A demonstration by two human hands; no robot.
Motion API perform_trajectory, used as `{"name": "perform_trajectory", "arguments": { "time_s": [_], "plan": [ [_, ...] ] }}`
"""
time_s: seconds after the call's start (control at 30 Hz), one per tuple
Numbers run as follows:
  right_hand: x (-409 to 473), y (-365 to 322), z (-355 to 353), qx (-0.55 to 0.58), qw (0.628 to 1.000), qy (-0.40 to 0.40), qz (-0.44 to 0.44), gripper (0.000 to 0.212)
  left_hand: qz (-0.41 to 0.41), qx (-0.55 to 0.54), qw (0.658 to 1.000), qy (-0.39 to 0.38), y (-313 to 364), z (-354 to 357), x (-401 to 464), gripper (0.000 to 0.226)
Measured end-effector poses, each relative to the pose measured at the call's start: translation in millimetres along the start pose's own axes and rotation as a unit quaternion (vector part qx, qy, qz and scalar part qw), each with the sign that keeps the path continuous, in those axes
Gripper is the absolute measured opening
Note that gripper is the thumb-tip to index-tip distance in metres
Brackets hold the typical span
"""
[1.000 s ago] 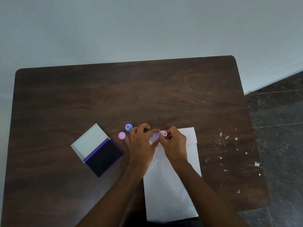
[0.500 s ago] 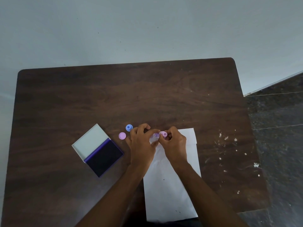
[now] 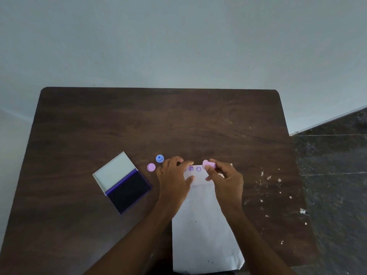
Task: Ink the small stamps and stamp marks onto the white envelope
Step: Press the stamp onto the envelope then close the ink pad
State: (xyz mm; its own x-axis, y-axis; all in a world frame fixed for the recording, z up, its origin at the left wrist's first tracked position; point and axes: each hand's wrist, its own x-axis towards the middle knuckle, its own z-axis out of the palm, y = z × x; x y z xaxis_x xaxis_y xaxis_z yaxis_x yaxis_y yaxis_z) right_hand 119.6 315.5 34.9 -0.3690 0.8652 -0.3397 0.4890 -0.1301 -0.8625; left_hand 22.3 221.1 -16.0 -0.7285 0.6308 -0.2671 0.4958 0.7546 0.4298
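A white envelope (image 3: 204,231) lies lengthwise on the dark wooden table (image 3: 158,120), its far flap bearing purple stamp marks (image 3: 194,169). My right hand (image 3: 224,181) grips a small pink stamp (image 3: 208,164), lifted and tilted on its side just above the flap's far edge. My left hand (image 3: 174,179) presses flat on the envelope's far left corner, fingers spread. A blue stamp (image 3: 159,158) and a pink stamp (image 3: 151,167) stand on the table left of my left hand. The open ink pad (image 3: 129,190) with its white lid lies further left.
White paint flecks (image 3: 268,178) dot the table's right side. The table's right edge borders a dark speckled floor (image 3: 333,175). A pale wall (image 3: 178,46) rises behind the table's far edge. The envelope's near end overhangs the table's front edge.
My right hand has lifted the pink stamp off the flap and shifted right, uncovering the purple marks. My left hand still holds the envelope down. The camera view has tilted.
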Motion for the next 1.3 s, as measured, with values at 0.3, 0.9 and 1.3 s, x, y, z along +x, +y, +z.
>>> {"name": "perform_trajectory", "arguments": {
  "time_s": [0.3,0.9,1.3],
  "plan": [
    [-21.8,-12.2,28.5,0.175,0.969,-0.138,0.106,0.022,-0.038,-0.161,0.986,0.018,-30.1,-22.7,-28.9,0.028],
    [-25.3,-26.4,35.1,0.424,0.815,-0.197,0.343,0.019,-0.142,0.016,0.985,0.1,-90.0,-31.0,-5.0,0.053],
    [-26.1,-26.0,33.9,0.445,0.804,-0.177,0.353,0.021,-0.138,-0.052,0.981,0.129,-83.7,-37.2,0.4,0.031]
  ]
}}
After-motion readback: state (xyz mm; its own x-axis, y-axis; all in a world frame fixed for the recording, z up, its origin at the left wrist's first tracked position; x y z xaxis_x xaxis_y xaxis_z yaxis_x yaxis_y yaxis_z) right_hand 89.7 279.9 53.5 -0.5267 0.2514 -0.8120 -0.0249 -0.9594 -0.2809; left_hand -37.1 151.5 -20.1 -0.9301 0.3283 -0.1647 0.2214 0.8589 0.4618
